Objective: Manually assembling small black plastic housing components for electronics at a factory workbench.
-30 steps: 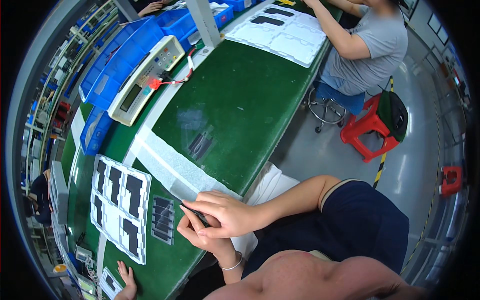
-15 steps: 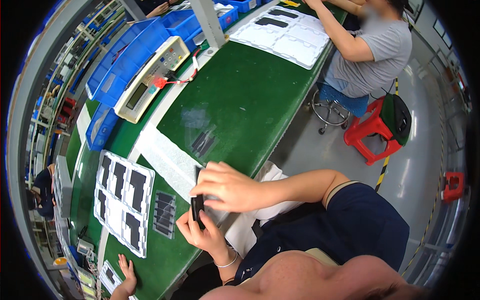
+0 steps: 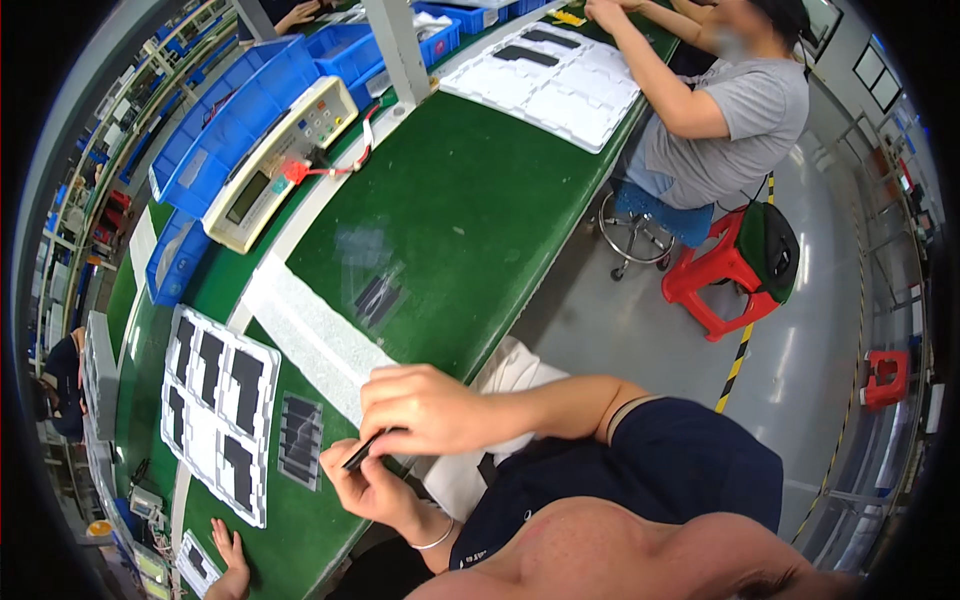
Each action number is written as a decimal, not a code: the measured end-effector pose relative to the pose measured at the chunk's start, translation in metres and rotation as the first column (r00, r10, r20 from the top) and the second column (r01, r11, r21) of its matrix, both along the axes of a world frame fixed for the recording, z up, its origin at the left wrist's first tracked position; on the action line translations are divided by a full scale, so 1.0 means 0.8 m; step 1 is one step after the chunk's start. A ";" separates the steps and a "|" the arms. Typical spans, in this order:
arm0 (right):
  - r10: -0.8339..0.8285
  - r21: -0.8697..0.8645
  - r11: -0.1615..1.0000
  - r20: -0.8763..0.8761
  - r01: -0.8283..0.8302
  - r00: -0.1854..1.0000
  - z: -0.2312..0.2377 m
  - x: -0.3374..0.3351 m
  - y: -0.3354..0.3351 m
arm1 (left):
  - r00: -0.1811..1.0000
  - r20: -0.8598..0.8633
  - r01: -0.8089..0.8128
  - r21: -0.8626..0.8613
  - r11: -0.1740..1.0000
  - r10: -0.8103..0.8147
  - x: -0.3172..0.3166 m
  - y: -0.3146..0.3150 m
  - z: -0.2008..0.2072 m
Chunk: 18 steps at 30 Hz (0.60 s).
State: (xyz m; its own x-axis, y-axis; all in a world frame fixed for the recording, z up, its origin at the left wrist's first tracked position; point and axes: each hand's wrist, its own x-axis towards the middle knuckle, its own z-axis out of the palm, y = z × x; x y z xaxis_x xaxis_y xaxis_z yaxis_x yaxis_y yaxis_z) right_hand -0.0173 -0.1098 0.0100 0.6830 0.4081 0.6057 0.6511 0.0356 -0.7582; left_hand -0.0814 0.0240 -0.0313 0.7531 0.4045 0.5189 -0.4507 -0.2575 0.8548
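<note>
A thin black flat piece (image 3: pixel 364 452) is held between my two hands above the front edge of the green bench, seen nearly edge-on and slanted. My left hand (image 3: pixel 372 488), with a bracelet at the wrist, grips its lower end with thumb and fingers. From above, my right hand (image 3: pixel 418 408) closes on its upper end, its fingers covering part of it. Just left of my hands lies a clear sheet with dark strips (image 3: pixel 300 442). Beyond that, a white tray (image 3: pixel 222 450) holds several black L-shaped pieces.
A co-worker's hand (image 3: pixel 230 552) rests on the bench at lower left. A cream meter (image 3: pixel 278 165) with a red lead stands by blue bins (image 3: pixel 228 120) and a grey post (image 3: pixel 397 50). At far right sits a person (image 3: pixel 730 120) beside another white tray (image 3: pixel 570 105) and a red stool (image 3: pixel 715 280).
The black piece has tilted from nearly upright to a slanted, edge-on position. My hands have turned with it. The whole view has shifted slightly.
</note>
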 end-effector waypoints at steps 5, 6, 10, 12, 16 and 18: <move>0.033 0.040 0.999 -0.031 -0.032 0.999 0.004 -0.007 -0.004 | 0.992 0.014 0.124 -0.173 0.977 -0.124 -0.009 0.008 0.002; 0.068 0.030 0.997 -0.087 -0.066 0.994 0.004 -0.008 -0.008 | 0.992 0.015 0.123 -0.188 0.975 -0.122 -0.010 -0.001 0.009; 0.106 0.087 0.992 -0.153 -0.093 0.983 0.004 -0.013 -0.012 | 0.989 -0.026 0.144 0.009 0.990 -0.143 -0.014 0.011 -0.007; 0.168 0.053 0.985 -0.182 -0.161 0.969 0.010 -0.012 -0.022 | 0.994 -0.018 0.109 0.055 0.993 -0.108 -0.021 0.008 -0.007; 0.224 -0.011 0.974 -0.143 -0.228 0.964 0.016 -0.005 -0.031 | 0.984 -0.102 0.147 0.015 0.989 -0.145 -0.025 0.011 -0.010; 0.217 0.047 0.976 -0.143 -0.212 0.966 0.016 -0.007 -0.024 | 0.982 -0.140 0.128 -0.001 0.992 -0.127 -0.033 0.011 -0.007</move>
State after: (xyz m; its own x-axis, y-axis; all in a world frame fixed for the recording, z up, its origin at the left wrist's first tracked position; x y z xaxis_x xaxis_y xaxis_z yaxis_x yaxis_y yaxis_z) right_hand -0.0232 -0.1286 0.0229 0.6638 0.5373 0.5202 0.5073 0.1876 -0.8411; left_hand -0.1075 0.0325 -0.0371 0.8634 0.2968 0.4080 -0.3568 -0.2124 0.9097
